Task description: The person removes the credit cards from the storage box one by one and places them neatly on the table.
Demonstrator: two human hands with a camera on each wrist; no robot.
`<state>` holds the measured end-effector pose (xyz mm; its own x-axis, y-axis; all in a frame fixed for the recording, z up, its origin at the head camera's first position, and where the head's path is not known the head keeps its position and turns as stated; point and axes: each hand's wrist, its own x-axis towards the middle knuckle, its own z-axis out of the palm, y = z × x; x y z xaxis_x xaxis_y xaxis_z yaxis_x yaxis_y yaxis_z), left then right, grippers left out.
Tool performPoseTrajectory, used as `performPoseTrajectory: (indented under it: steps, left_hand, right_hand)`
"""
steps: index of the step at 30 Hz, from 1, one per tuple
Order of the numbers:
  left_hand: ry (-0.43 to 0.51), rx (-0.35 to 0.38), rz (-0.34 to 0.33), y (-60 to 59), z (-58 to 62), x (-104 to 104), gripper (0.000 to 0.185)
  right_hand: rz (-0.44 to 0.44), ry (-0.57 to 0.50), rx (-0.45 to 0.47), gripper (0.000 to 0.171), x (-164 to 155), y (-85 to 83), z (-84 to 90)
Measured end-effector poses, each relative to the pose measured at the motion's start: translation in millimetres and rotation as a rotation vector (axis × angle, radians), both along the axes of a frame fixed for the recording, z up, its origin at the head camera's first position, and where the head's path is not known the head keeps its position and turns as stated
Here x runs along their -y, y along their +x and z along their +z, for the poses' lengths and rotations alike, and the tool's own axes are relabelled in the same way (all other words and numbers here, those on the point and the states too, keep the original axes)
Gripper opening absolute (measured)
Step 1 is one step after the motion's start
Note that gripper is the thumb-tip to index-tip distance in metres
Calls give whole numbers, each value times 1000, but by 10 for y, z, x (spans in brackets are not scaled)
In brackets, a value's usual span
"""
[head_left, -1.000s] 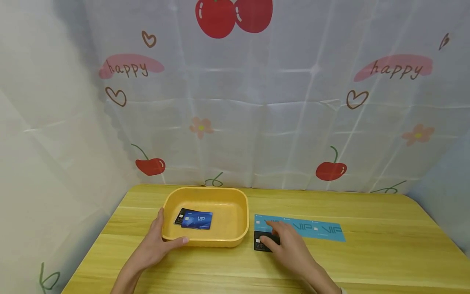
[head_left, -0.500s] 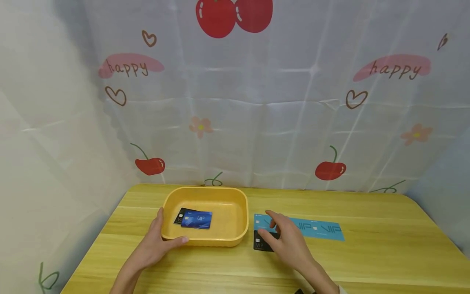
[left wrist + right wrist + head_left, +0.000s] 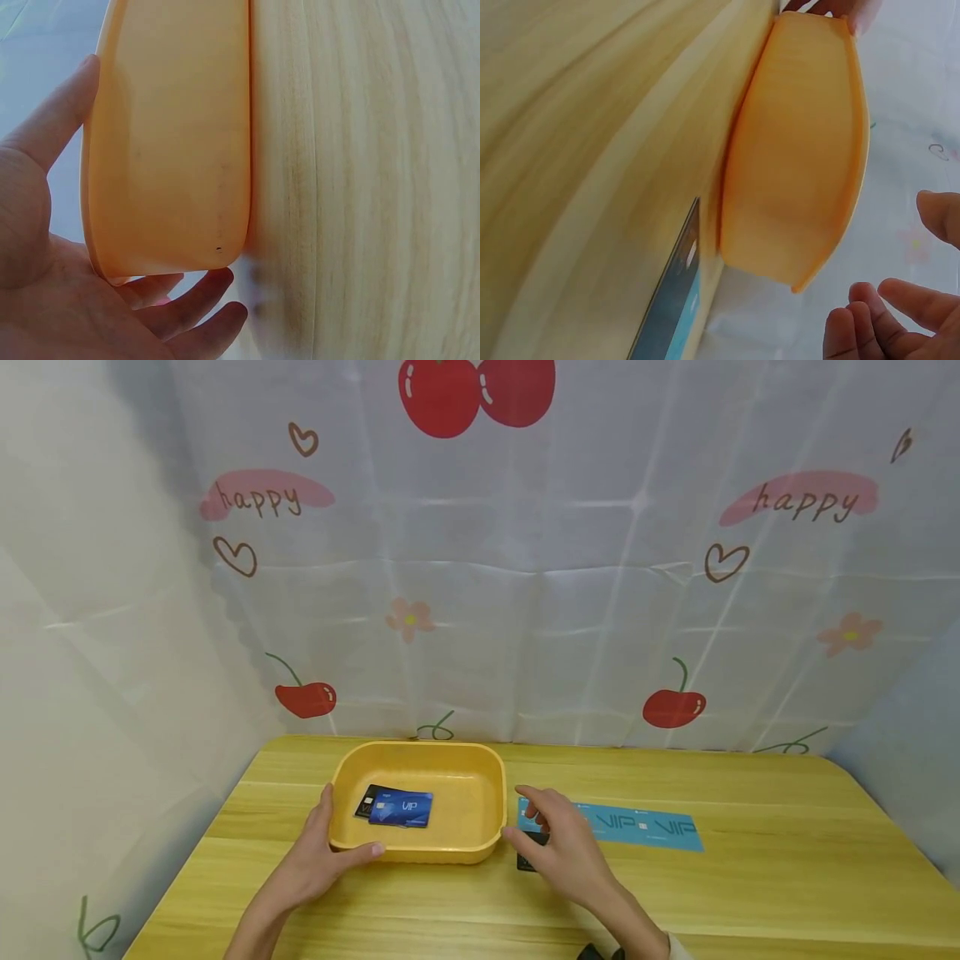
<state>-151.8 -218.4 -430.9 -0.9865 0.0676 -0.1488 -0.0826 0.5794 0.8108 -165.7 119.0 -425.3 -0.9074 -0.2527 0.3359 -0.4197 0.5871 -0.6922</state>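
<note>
Presently, the right hand (image 3: 558,852) has relaxed, spread fingers holding nothing, poised above a black card (image 3: 527,852) beside the yellow tray (image 3: 491,793). The left hand (image 3: 318,856) grips the tray's near-left corner, thumb along the front wall. Blue cards (image 3: 397,807) lie inside; light-blue cards (image 3: 645,827) lie alongside on the table (image 3: 750,893).

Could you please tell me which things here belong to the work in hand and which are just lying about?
In hand:
yellow tray, held by left hand
black card, under right hand
cards in tray

Lying about:
teal cards
cherry-print cloth
</note>
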Motion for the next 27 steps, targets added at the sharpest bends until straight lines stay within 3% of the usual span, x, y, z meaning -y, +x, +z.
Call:
performPoseTrajectory:
  steps: [12,27]
  left_hand:
    - [2,0,3,-4,-25,-6,127]
    - [9,3,15,-12,-15,-1,127]
  right_hand:
    - [88,-30,-24,46,274,-14,17]
    - [125,-54,7,52,404,-50,24]
